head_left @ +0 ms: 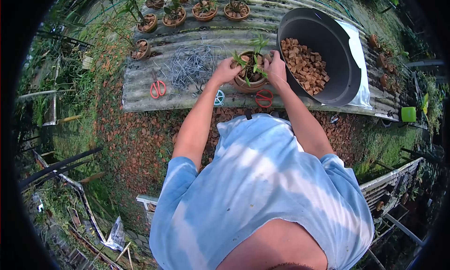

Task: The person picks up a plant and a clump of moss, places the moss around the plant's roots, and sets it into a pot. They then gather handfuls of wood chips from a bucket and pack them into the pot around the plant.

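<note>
A clay pot (249, 85) with a leafy green plant (253, 66) stands near the front edge of the corrugated table. My left hand (227, 73) is at the pot's left rim, its fingers bent inward. At the right side of the plant, my right hand (275, 68) has its fingers closed by the rim, around something brownish that I cannot make out. Just right of the pot lie red-handled scissors (264, 98). A light blue round object (219, 98) is below my left hand. Bent metal wires (192, 66) lie in a pile to the left.
A large black tub (340, 59) holding brown chunks (304, 66) lies tilted on the right, over a white sheet (361, 77). Another pair of red-handled scissors (158, 88) is left of the wires. Several potted plants (204, 11) line the back of the corrugated table (140, 94).
</note>
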The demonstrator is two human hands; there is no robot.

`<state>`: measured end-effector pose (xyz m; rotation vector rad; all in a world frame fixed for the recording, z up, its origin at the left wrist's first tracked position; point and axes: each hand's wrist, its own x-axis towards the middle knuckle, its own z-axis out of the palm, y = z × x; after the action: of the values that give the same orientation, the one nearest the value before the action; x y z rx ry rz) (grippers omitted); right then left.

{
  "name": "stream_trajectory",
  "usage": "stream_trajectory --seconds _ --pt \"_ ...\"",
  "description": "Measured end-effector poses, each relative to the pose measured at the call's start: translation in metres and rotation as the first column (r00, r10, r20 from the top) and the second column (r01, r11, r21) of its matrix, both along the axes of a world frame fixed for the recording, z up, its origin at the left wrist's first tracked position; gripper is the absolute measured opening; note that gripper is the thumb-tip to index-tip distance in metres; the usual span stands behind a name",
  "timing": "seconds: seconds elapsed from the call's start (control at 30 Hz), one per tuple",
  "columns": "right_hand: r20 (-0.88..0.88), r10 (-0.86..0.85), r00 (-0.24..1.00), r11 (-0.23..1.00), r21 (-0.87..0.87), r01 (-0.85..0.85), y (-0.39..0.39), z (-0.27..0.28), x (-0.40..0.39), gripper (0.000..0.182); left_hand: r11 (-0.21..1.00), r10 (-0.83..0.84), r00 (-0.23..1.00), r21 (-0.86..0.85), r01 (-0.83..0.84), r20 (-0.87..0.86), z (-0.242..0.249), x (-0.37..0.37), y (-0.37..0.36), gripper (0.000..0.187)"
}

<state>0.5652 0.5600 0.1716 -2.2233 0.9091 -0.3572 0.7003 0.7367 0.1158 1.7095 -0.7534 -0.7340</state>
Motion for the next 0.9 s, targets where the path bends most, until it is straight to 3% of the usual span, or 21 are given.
stream_trajectory --seconds 0.3,0.4,0.6,0.8,0.9 --pt "-0.038 0.172 0.984 0.968 -0.180 -0.176 -0.002 -0.015 0.001 0.027 0.997 -0.064 0.997 0.037 0.066 -0.040 0.009 0.000 0.004 0.026" --pt "-0.110 0.162 0.981 0.963 -0.199 -0.182 0.002 -0.008 0.003 0.022 0.998 -0.061 0.998 -0.001 0.061 0.012 0.011 -0.002 0.003 0.024" --pt "-0.269 0.106 0.957 0.931 -0.312 -0.191 0.008 -0.005 0.008 0.017 0.997 -0.054 0.998 0.061 0.057 -0.040 0.013 -0.002 0.004 0.024" --pt "-0.321 0.189 0.928 0.912 -0.292 -0.287 0.004 -0.001 0.002 0.020 0.999 -0.036 0.998 0.003 0.036 0.049 0.010 -0.004 0.002 0.024" --pt "-0.311 0.153 0.938 0.931 -0.273 -0.243 0.009 0.007 -0.001 0.028 0.999 -0.035 0.998 0.001 0.035 0.043 0.010 -0.003 0.002 0.024"
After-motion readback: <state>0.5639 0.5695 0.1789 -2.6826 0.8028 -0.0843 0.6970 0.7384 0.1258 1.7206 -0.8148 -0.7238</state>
